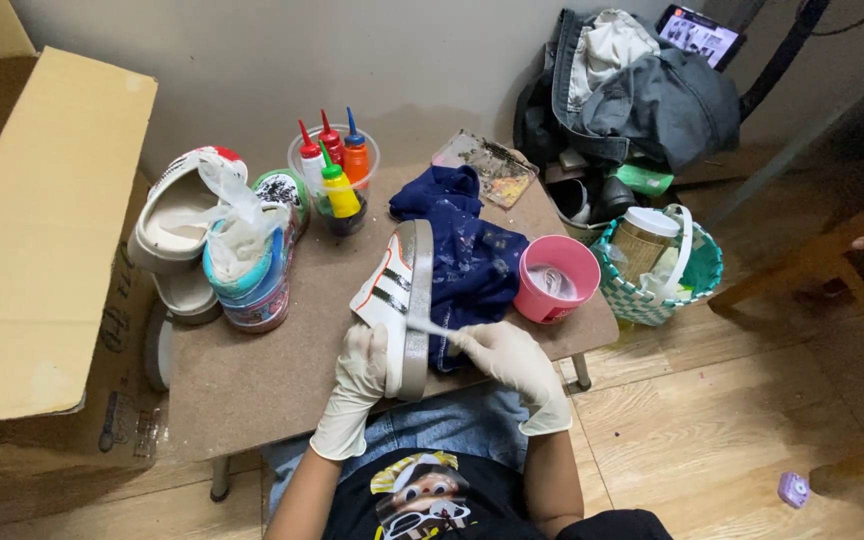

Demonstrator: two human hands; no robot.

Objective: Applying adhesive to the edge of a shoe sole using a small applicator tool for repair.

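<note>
One white sneaker (392,290) with dark and orange side stripes stands on its side at the near edge of the small brown bench (252,385), its grey sole (414,310) turned up. Two gloved hands work on it. The left hand (360,375) wraps the heel end, fingers (377,345) curled and grasping the shoe. The right hand (507,355) pinches a thin pale brush (430,327) between clenched fingers, the tip touching the sole.

Four squeeze bottles (337,165) stand in one clear plastic cup (332,185): two red, one orange with a blue cap, one yellow with a green cap. One pink cup (557,280) holds something pale and crumpled. A dark blue cloth (462,245) lies between the sneaker and the pink cup. To the left sit more painted shoes (222,240), one stuffed with white plastic; their exact number is hard to tell. One green-and-white woven basket (702,270) on the floor holds a lidded jar (644,235). A cardboard box (42,230) stands at the far left.
</note>
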